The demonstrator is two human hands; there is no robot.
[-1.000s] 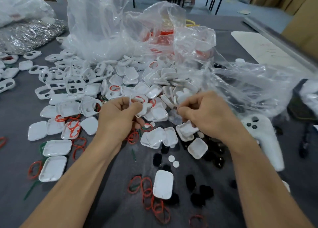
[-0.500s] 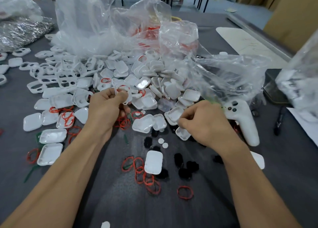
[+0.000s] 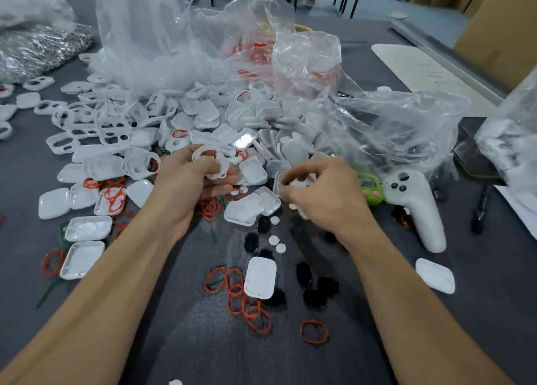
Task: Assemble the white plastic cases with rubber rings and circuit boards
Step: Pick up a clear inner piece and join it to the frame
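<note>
The right hand (image 3: 325, 198) is now reaching into the white case pile (image 3: 255, 129), fingers curled on a small piece; the left hand (image 3: 189, 181), just left, is gripping a ringed case (image 3: 207, 159).

head view | looks forward and down | close over table (image 3: 377, 341) | single view

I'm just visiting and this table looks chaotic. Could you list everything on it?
case halves: many, white, heaped mid-table and spread left
rubber rings: many, red, scattered near front
foam bits: several, black, front centre
small discs: a few, white, centre
plastic bags: several, clear, behind the heap
foil bag: one, silver, far left
handheld controller: one, white, right
green gadget: one, beside the controller
table cover: grey
left hand: grip on a ringed case frame
right hand: pinching small white parts
</note>
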